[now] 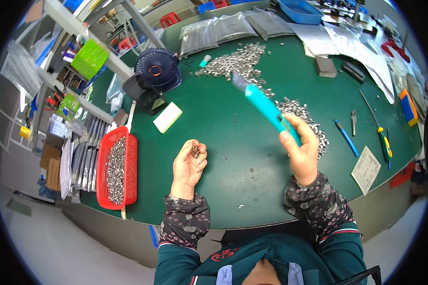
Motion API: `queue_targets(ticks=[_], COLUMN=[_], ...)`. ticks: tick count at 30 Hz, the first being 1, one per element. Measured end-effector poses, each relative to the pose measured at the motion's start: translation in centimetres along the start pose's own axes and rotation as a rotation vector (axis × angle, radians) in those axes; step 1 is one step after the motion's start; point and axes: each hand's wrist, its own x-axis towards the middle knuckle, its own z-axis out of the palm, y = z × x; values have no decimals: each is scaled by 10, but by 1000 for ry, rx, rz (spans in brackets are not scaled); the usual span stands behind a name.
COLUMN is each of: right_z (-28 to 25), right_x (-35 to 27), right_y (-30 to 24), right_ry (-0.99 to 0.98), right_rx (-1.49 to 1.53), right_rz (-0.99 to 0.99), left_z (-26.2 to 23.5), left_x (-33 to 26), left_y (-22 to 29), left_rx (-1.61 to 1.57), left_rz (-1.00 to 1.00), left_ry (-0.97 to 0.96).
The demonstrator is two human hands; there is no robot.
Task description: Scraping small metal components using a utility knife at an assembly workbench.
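My right hand [303, 147] grips a long teal tool [266, 107] near its lower end. The tool slants up and left over the table, and its dark grey tip is blurred, so I cannot tell its kind. Palm up, my left hand [189, 164] curls its fingers round a few small metal parts [195, 151]. Beyond my hands a large pile of small shiny metal parts [233, 61] spreads over the green table [214, 128]. A second heap of these parts [318, 130] lies beside and partly behind my right hand.
A red basket [132, 171] of metal parts stands at the left. Behind it are a dark blue fan [157, 69], a phone on a stand [145, 92] and a pale pad [168, 118]. At the right lie a blue pen [347, 139], a screwdriver [384, 145] and a paper card [366, 169].
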Motion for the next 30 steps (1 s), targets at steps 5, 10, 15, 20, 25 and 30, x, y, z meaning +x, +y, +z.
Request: queue_targets(ticks=[5, 10, 15, 20, 25, 30], right_z=[-19, -25, -21, -24, -23, -20], right_x=[19, 21, 22, 21, 20, 20], right_y=[-3, -5, -6, -5, -9, -5], right_ry=[307, 371, 374, 353, 328, 293], right_rx=[289, 459, 442, 430, 411, 413], right_rz=[1, 62, 33, 54, 50, 62], left_z=[35, 96, 111, 124, 121, 111], left_x=[9, 35, 74, 90, 95, 90], left_y=[-9, -35, -72, -89, -95, -82], left_rx=[186, 790, 1280, 1543, 1597, 1341], left_rz=[-145, -246, 2, 185, 206, 158], left_ry=[-35, -141, -163, -74, -93, -88])
